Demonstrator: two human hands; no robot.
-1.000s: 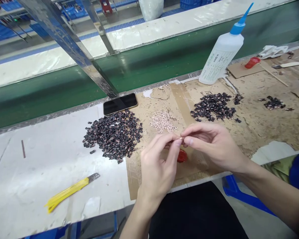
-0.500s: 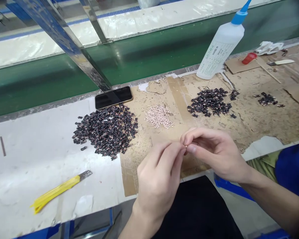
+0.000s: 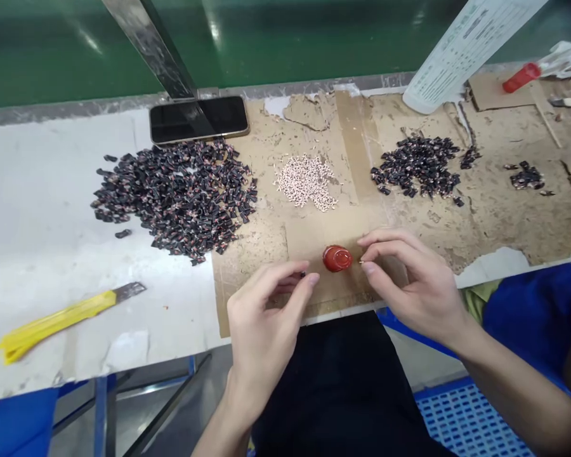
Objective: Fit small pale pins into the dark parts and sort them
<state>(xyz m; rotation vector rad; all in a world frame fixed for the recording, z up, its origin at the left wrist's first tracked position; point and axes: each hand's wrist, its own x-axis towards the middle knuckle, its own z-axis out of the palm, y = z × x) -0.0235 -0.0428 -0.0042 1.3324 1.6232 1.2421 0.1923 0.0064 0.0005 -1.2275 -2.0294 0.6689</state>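
**Fingertip Work Over a Red Cap at the Bench**

Along a white counter (image 3: 38,190), a yellow utility knife (image 3: 61,320) and a heap of dark, copper-flecked pieces (image 3: 174,200) lie left of the left hand (image 3: 261,324). Its grip is nearly closed, thumb and forefinger pinching a tiny dark piece (image 3: 303,274). Beyond it lies a pile of pale beads (image 3: 306,182). A red cap (image 3: 337,258) stands on cardboard (image 3: 247,254) between the hands, touching neither. The right hand (image 3: 412,285), grip equally narrow, appears to hold a pale sliver (image 3: 360,261), though it is too small to be sure. Working with fingertips alone leaves both parts in plain view.
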